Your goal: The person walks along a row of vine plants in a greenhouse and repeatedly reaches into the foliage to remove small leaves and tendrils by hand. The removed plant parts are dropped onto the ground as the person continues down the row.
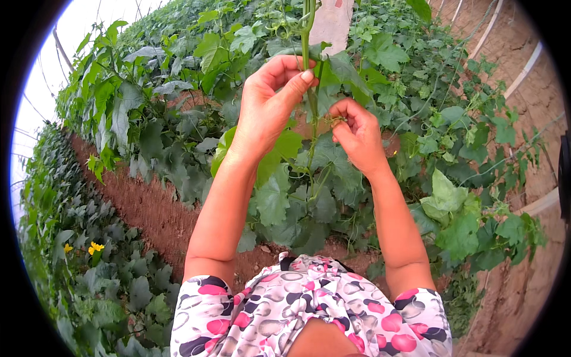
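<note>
My left hand (pixel 279 96) grips an upright green vine stem (pixel 305 44) between thumb and fingers, at the top middle of the head view. Lower and to the right, my right hand (pixel 357 134) pinches a thin tendril or side shoot (pixel 329 120) that runs off the same plant. Below both hands the stem drops among broad lobed leaves (pixel 273 196) toward the soil. A large leaf (pixel 345 73) hangs just right of my left fingers. What lies inside my right fingertips is mostly hidden.
Dense rows of leafy vines (pixel 147 107) spread ahead and to the left. A bare soil path (pixel 134 201) cuts between rows. Yellow flowers (pixel 95 248) show at lower left. A pale slab or post (pixel 330 26) stands ahead. Strings (pixel 495 163) and an earthen wall (pixel 535 169) are at right.
</note>
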### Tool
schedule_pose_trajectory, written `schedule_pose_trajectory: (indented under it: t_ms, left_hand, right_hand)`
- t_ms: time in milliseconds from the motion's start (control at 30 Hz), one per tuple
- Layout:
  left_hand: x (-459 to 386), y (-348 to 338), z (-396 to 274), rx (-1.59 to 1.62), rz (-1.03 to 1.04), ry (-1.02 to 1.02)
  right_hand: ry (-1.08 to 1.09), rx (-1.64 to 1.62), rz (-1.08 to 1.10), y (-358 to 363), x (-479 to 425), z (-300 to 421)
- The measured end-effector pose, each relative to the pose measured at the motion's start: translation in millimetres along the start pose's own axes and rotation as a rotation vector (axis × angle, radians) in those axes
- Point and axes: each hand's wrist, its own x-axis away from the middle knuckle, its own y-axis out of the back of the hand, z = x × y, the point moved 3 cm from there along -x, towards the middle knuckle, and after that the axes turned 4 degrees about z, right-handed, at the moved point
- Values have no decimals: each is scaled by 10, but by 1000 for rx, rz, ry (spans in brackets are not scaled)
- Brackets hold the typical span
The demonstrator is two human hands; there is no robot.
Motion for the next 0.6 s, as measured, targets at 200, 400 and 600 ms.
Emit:
schedule_pose_trajectory:
  t_ms: [200,400,600]
  left_hand:
    - [-305,-393,27,34,160,-4]
    - [-523,-742,419,18,153,-54]
    - [-364,-1036,1171,-111,274,171]
  right_hand:
    - [-468,-108,467,-120,400,-206]
    - [-374,176,-2,442,483,-778]
    - [-539,478,-61,644,889,-1604]
